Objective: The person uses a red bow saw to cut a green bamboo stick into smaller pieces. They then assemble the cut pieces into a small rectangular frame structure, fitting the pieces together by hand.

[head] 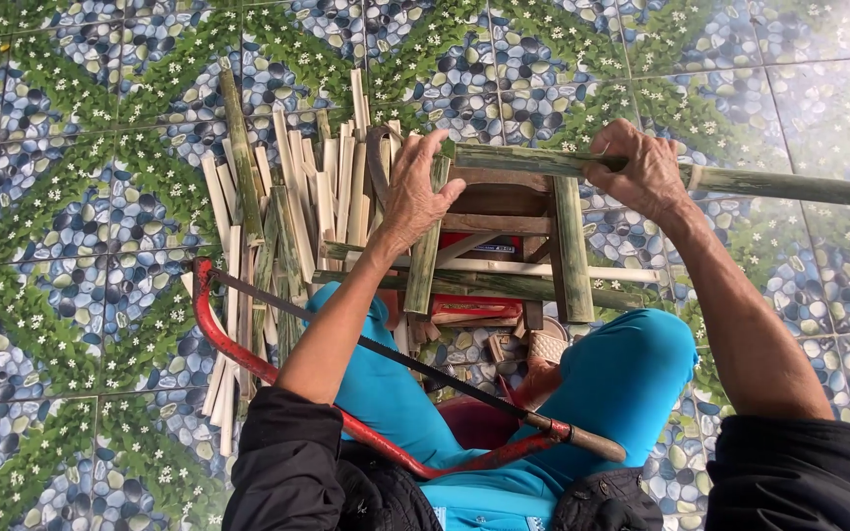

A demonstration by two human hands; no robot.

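Nearest us, a red-framed saw lies idle across our blue-trousered knees. Beyond it, our left hand is closed over the end of a green bamboo pole, pinning it on the wooden frame. Our right hand wraps fully round the same pole further along. We judge steady downward pressure from both grips keeps it from rolling. Farther left, split bamboo strips pile on the tiled floor.
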